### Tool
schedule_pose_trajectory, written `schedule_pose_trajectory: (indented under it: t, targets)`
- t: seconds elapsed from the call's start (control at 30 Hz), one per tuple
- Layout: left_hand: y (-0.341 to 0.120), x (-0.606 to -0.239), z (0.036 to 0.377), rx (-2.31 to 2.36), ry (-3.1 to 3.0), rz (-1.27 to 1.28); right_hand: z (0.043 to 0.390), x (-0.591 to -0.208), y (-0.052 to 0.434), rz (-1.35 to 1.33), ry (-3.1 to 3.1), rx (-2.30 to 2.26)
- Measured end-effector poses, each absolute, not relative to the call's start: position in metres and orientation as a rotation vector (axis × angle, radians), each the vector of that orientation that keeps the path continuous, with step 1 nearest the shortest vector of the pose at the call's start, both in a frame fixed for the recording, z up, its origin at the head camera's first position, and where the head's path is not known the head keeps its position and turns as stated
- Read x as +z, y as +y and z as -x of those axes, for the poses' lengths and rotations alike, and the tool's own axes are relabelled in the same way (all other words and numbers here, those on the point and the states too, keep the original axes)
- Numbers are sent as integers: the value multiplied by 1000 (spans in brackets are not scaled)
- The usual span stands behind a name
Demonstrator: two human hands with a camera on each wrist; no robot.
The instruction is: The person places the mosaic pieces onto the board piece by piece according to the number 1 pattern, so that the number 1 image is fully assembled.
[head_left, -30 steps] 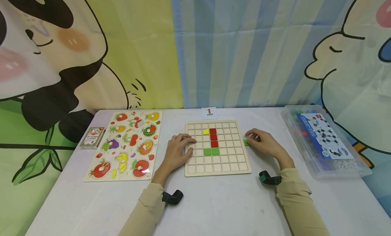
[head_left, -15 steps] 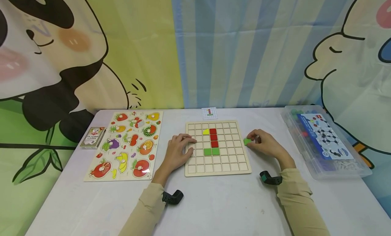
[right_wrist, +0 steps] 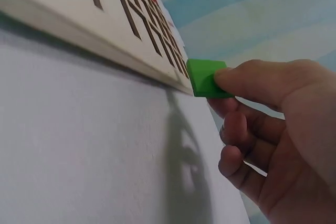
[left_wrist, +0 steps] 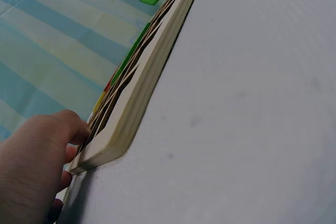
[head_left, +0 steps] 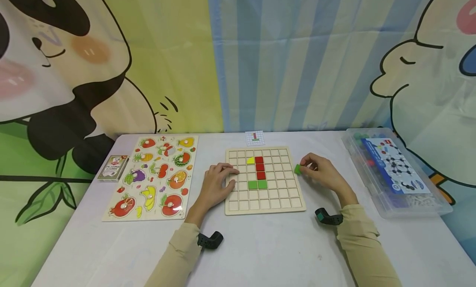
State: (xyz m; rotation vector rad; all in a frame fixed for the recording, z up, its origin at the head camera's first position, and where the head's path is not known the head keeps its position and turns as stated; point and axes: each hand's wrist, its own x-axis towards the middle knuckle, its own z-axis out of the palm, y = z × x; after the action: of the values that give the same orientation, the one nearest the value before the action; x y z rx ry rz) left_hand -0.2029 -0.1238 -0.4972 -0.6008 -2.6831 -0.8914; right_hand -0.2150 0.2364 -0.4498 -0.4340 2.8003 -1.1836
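Note:
In the head view a wooden grid board (head_left: 282, 192) lies on the table. It bears a yellow tile (head_left: 251, 160), a column of red tiles (head_left: 260, 167) and two green tiles (head_left: 257, 184). My left hand (head_left: 215, 183) rests at the board's left edge, with thumb and index finger reaching over the frame. In the left wrist view its other fingers are partly hidden. Just off the board's right side, my right hand (head_left: 321, 171) pinches a green square tile (right_wrist: 205, 77) between thumb and fingers. The right wrist view shows that tile raised above the table, tilted.
Behind the board lies a small pattern card (head_left: 255, 138). At left are a fruit puzzle board (head_left: 174, 214) and a playing card box (head_left: 113, 168). A clear plastic case (head_left: 398, 200) with a blue label stands at right. A curtain (head_left: 282, 72) hangs behind the table.
My right hand has lifted the green tile from beside the board and tipped it up, shifting slightly toward the board's edge. The left hand stays in place.

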Motion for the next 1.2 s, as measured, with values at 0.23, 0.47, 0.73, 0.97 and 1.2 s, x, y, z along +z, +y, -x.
schedule_pose_trajectory:
  t: [0.23,0.47,0.73,0.97,1.2]
  targets:
    - [-124,-498,203,-893,-2667,606,212,-447,218,488,2773,-1203]
    - [-123,-498,203,-889,-2678,600,209,-449,203,594,2752,-1184]
    - [-123,-497,202,-890,-2677,598,205,-449,184,690,2693,-1175]
    - [-124,-498,202,-889,-2670,597,200,-450,172,714,2667,-1153]
    - [-123,-497,202,-894,-2673,594,200,-455,166,761,2698,-1091]
